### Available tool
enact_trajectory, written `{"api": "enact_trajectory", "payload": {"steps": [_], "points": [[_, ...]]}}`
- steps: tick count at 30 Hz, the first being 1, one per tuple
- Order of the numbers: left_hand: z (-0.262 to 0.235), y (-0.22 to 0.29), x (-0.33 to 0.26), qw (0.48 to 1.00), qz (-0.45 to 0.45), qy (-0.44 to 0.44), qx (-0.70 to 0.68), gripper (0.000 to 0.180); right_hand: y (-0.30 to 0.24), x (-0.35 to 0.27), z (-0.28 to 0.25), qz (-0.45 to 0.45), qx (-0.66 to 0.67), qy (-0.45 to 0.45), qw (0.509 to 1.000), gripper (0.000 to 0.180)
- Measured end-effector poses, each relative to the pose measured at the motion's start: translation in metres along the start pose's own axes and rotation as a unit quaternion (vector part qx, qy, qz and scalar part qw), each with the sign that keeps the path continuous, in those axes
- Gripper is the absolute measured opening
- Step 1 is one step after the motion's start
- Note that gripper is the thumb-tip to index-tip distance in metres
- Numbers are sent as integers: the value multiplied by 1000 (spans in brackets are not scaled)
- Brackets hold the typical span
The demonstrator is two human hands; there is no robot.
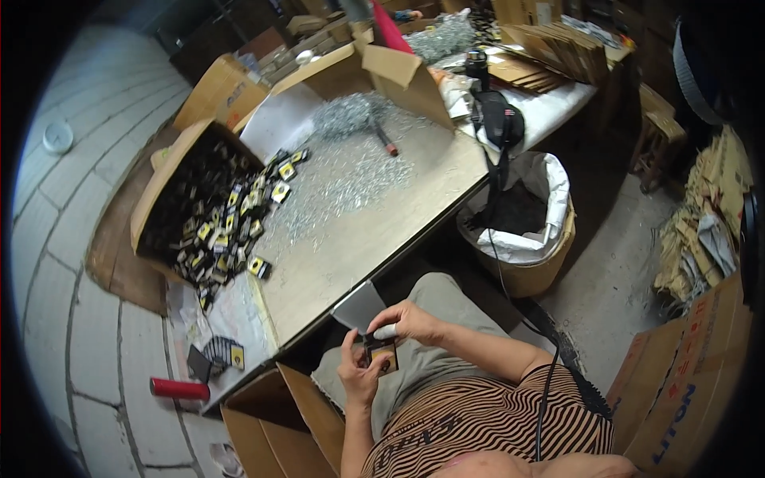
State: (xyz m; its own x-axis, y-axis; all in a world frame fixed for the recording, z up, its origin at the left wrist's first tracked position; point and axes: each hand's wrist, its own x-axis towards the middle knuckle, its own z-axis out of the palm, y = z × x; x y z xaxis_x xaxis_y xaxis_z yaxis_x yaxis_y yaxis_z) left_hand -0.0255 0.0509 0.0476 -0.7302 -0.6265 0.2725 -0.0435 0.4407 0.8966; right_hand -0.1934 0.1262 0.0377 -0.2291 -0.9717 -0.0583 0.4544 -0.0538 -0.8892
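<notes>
Above my lap, my left hand point(357, 373) grips a small black piece with a yellow-and-white label point(384, 358). It looks like the many labelled pieces on the table, though its exact kind is too small to tell. My right hand point(408, 323) has its fingers closed at the top edge of that piece, and one finger wears a white wrap point(386, 331). Whether a smaller part sits between those fingertips is hidden. On the table, a heap of black pieces with yellow labels point(227, 227) spills from a tipped cardboard box point(171, 171). Beside it lie loose shiny metal pins point(343, 179).
A red cylinder point(180, 389) lies at the table's near left corner. An open carton point(275, 422) stands by my left arm. Right of the table is a white-lined bin point(550, 247); a black bag point(500, 119) with hanging straps lies on the edge. Large cartons point(677, 382) stand at right.
</notes>
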Motion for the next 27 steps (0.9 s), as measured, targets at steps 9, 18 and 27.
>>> {"api": "enact_trajectory", "payload": {"steps": [9, 18, 27], "points": [[-33, -24, -6, 989, -33, 92, -108, 45, -4, 9, 48, -11, -168, -71, 983, 23], [-65, -5, 32, 980, 114, 165, 2, 33, 0, 53, 74, -136, -99, -43, 985, 26], [-290, -118, 85, 776, -138, 184, 588, 55, -61, 179, 24, -146, -430, -10, 891, 24]]}}
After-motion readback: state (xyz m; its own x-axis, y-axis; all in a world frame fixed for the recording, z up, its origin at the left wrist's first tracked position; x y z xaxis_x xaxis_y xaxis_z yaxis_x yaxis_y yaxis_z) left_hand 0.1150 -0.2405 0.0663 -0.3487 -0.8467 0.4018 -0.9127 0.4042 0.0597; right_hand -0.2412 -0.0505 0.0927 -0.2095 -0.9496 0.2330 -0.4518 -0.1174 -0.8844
